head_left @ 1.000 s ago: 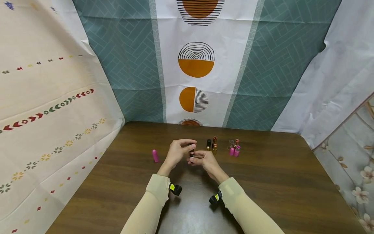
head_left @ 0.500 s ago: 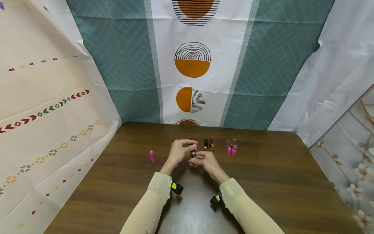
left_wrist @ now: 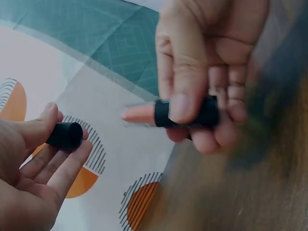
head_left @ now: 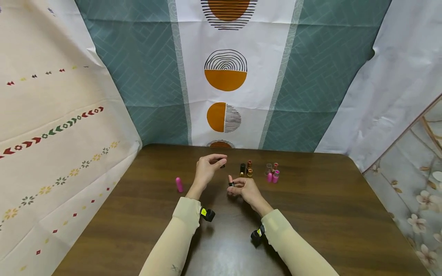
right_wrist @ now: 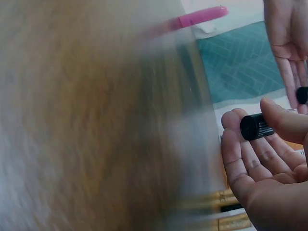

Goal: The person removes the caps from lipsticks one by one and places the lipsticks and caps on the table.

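Note:
An uncapped lipstick (left_wrist: 139, 114) with a peach bullet and black base is pinched upright between the thumb and fingers of my right hand (head_left: 249, 190). My left hand (head_left: 205, 170) holds its black cap (left_wrist: 67, 134), farther back and to the left. In the left wrist view the cap's open end faces the bullet, with a gap between. The right wrist view shows the bottom of the black base (right_wrist: 255, 126); the bullet is hidden there. A pink tube (head_left: 179, 184) stands on the table left of my left hand.
Behind my right hand on the wooden table (head_left: 310, 214) stand a black cap (head_left: 243, 168) and gold tubes (head_left: 249, 172). Farther right are a clear cap (head_left: 268, 168) and pink pieces (head_left: 275, 176). Patterned cloth (head_left: 226, 119) hangs at the table's back edge.
The cap has come off the lipstick. My left hand has moved up and left with the cap, baring the peach bullet, while my right hand still holds the base, nearly in place.

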Demonstrator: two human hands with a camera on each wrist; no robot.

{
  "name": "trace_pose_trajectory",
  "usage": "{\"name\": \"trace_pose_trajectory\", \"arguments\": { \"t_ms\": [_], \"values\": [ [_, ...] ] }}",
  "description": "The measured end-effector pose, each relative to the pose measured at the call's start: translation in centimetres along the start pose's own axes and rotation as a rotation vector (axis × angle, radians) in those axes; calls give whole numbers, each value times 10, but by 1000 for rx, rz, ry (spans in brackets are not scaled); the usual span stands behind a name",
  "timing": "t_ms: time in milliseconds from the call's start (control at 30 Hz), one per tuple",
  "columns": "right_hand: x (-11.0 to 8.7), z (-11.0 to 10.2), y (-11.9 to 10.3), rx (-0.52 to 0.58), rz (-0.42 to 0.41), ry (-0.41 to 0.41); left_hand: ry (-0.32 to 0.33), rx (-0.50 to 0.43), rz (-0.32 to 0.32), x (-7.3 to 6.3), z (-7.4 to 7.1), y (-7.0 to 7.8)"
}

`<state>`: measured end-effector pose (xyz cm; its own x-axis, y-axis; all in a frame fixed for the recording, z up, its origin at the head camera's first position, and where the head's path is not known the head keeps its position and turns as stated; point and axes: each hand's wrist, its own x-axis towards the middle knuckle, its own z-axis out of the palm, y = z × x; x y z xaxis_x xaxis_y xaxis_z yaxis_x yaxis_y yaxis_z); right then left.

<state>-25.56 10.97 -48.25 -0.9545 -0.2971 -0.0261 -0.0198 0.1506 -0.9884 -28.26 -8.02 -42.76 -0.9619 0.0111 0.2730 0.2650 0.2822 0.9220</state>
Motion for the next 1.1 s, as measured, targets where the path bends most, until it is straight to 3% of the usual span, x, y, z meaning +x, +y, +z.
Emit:
{"name": "trace_pose_trajectory", "arguments": {
  "t_ms": [300,867,1100],
  "values": [
    [-3,-20,-5,21,4,50,-68,13,7,-4,12,-9],
    [-17,-64,-4,-66,-20,30,-175,84,7,-11,43,-19],
    [-20,-77,1,-64,-18,23,-175,113,-2,-13,49,-21]
  ]
}}
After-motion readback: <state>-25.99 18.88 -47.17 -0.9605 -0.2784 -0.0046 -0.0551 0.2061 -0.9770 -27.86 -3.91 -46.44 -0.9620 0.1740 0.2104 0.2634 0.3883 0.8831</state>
